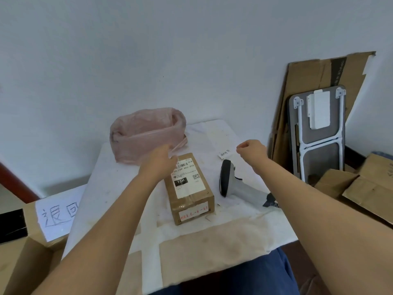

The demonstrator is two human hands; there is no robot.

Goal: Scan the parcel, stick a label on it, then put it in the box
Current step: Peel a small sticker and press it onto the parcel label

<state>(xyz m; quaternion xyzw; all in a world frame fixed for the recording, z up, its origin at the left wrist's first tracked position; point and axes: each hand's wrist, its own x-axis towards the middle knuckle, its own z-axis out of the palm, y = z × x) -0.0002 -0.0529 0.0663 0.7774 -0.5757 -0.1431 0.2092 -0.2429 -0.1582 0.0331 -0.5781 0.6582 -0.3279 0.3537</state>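
Left hand (162, 161) on parcel (190, 188)

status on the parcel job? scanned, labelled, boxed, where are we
Done: cannot tell if it was scanned; the scanner lies on the table, in neither hand. In hand: the left hand is at the parcel's far end; the right hand is pinched just above a small handwritten label, apparently picking it up. Left: stick the label on, then move the parcel into the box at left.

A small table (212, 248) draped in a stained white cloth is carrying four things. A brown cardboard parcel (190, 192) is lying at its middle, a grey handheld scanner (232, 180) is resting just right of it, a pink plastic bag (146, 134) is sitting at the far left, and a small handwritten paper slip (225, 153) is lying beyond the scanner.
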